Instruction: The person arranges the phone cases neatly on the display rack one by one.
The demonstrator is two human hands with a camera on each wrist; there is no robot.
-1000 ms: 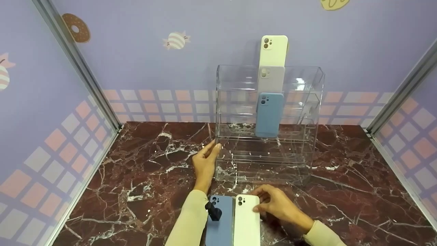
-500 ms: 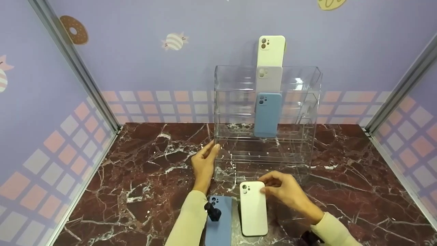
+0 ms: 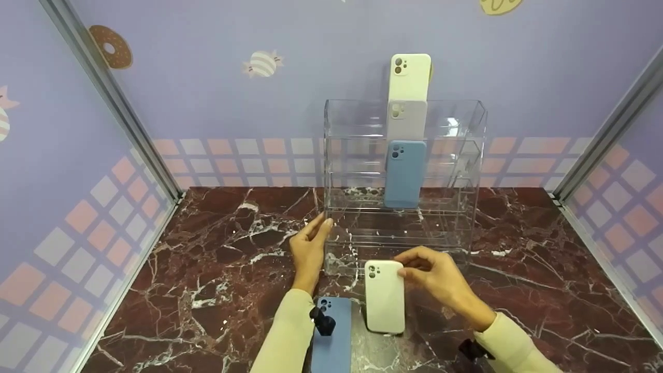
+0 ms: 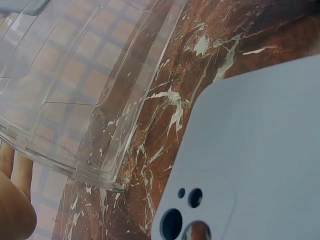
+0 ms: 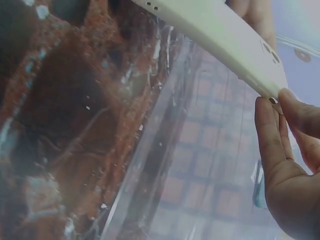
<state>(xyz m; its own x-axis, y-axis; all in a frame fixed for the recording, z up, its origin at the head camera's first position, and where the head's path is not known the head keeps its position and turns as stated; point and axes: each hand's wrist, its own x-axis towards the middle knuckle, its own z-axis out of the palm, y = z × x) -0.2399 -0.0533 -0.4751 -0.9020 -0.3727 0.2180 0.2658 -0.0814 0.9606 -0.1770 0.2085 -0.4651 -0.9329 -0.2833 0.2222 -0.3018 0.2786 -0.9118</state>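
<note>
My right hand [image 3: 437, 280] pinches a white phone case [image 3: 385, 305] by its upper right edge, thumb in front and fingers behind. The case is tilted up in front of a clear acrylic tiered rack [image 3: 357, 210]. In the right wrist view thumb and fingertips meet at one end of the case [image 5: 215, 37]. My left hand [image 3: 309, 254] rests against the rack's lower left side with its fingers extended. A blue-grey phone case [image 3: 331, 349] lies beside my left forearm, its camera holes showing close up in the left wrist view.
In the rack a white case [image 3: 410, 85], a pale grey case [image 3: 407, 122] and a blue case [image 3: 405, 178] stand in one column on rising tiers. A dark red marbled tabletop [image 3: 233, 290] lies beneath. Patterned lilac walls [image 3: 207, 103] enclose the back and sides.
My right hand has lifted the white case from beside the blue-grey one and moved it forward toward the rack, tilting it up. The left hand stays at the rack's side.
</note>
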